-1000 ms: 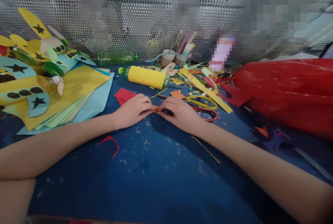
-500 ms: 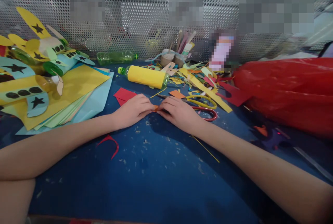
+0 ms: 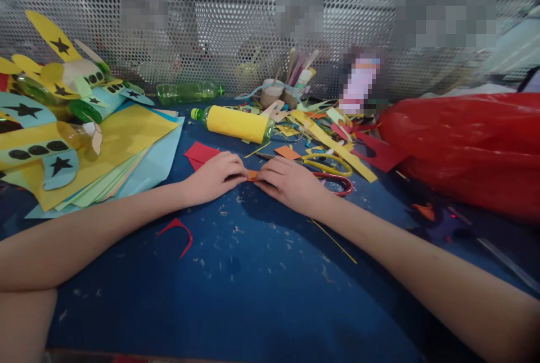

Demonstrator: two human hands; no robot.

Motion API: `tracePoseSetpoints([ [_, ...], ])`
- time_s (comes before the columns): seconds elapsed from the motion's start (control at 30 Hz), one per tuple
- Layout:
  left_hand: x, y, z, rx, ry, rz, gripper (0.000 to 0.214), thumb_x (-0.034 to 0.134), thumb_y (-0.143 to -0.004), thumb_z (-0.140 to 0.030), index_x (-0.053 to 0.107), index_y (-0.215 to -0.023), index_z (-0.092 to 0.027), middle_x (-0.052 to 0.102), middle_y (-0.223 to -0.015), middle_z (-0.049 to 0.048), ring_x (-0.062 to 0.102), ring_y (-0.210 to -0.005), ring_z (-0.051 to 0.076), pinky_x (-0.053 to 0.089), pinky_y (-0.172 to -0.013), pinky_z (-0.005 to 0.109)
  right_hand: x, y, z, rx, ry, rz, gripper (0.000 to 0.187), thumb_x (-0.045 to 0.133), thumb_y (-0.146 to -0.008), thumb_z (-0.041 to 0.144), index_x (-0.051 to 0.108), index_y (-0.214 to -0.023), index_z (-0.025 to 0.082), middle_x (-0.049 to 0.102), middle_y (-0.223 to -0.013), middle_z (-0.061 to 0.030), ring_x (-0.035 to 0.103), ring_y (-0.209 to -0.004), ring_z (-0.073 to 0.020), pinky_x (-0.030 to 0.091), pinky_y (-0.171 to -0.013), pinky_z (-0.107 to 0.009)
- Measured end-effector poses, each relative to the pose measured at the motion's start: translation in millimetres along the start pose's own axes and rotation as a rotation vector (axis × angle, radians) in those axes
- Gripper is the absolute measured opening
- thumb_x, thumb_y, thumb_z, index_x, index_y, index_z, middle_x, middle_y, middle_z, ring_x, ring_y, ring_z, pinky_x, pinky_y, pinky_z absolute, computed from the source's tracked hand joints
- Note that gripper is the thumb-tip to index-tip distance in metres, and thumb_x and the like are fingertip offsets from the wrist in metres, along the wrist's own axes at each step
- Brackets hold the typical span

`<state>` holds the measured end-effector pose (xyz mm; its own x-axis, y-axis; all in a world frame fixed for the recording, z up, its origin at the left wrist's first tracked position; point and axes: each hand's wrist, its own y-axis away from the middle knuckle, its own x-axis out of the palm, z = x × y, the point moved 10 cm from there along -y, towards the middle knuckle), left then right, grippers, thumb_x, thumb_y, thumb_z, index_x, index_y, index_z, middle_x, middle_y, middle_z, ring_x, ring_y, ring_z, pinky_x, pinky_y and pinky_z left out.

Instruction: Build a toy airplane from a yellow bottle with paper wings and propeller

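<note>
A small piece of orange paper [image 3: 252, 175] shows between my two hands, just above the blue table [image 3: 253, 290]. My left hand [image 3: 217, 178] pinches its left end, fingers closed. On the other end my right hand [image 3: 287, 184] is closed too, and most of the paper is hidden by the fingers. Red paper [image 3: 201, 155] lies behind my left hand. Scissors with yellow and red handles [image 3: 343, 167] rest partly behind my right hand, near a second orange paper piece [image 3: 287, 152].
A green bottle wrapped in yellow paper [image 3: 237, 124] lies beyond my hands. Paper-decorated bottle planes [image 3: 54, 152] and stacked coloured sheets [image 3: 162, 155] are at left. Paper scraps [image 3: 320, 129] and a red plastic bag [image 3: 459, 149] lie at right. A red curved scrap [image 3: 188, 233] is in front.
My left hand has shifted slightly left, so a little more of the orange paper shows between the hands. My right hand stays nearly in place.
</note>
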<state>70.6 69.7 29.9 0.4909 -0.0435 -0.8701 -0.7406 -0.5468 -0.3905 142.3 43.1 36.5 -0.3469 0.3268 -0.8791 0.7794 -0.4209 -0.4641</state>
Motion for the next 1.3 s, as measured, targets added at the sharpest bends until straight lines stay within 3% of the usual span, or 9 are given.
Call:
tracePoseSetpoints([
  [0.23,2.0,0.4,-3.8,0.033,0.009,0.007,0.016,0.049,-0.095,-0.021,0.064,-0.098,-0.016,0.065,-0.092,0.0057,0.057,-0.090,0.018,0.044,-0.081,0.032,1.5,-0.9,-1.2,0.026,-0.057,-0.002,0.025,0.045,-0.096,0.024,0.065,-0.087,0.014,0.065,-0.082,-0.0096,0.056,-0.079,-0.0207,0.050,-0.074,-0.035],
  [0.47,0.5,-0.7,-0.1,-0.024,0.034,0.020,0.011,0.055,-0.091,-0.021,0.065,-0.093,-0.017,0.064,-0.091,0.0044,0.058,-0.089,0.018,0.045,-0.081,0.032,2.3,-3.2,-11.3,0.140,-0.203,-0.028,0.018,0.047,-0.093,0.021,0.059,-0.082,0.017,0.061,-0.079,-0.0071,0.054,-0.077,-0.0195,0.048,-0.070,-0.033],
  [0.8,0.3,-1.2,3.8,-0.036,0.029,0.004,0.013,0.054,-0.092,-0.021,0.066,-0.088,-0.018,0.065,-0.089,0.0036,0.059,-0.088,0.017,0.045,-0.081,0.033,9.0,2.1,-27.0,0.299,-0.341,-0.005,0.012,0.052,-0.090,0.020,0.057,-0.080,0.019,0.060,-0.086,-0.0073,0.054,-0.084,-0.0200,0.048,-0.077,-0.035],
  [1.1,2.8,-1.0,-0.3,-0.009,0.009,0.033,0.017,0.049,-0.095,-0.022,0.065,-0.093,-0.017,0.064,-0.092,0.0050,0.057,-0.090,0.018,0.044,-0.083,0.033,9.7,2.0,-27.4,0.323,-0.334,0.005,0.011,0.052,-0.090,0.022,0.056,-0.081,0.018,0.058,-0.084,-0.0070,0.054,-0.083,-0.0203,0.047,-0.075,-0.034],
  [1.3,-0.8,-2.7,5.4,-0.095,0.043,0.015,0.012,0.054,-0.091,-0.019,0.065,-0.086,-0.017,0.062,-0.091,0.0043,0.057,-0.090,0.018,0.044,-0.082,0.032,10.7,2.3,-27.5,0.325,-0.316,0.006,0.010,0.053,-0.090,0.021,0.054,-0.080,0.018,0.057,-0.083,-0.0067,0.052,-0.082,-0.0202,0.046,-0.074,-0.034],
])
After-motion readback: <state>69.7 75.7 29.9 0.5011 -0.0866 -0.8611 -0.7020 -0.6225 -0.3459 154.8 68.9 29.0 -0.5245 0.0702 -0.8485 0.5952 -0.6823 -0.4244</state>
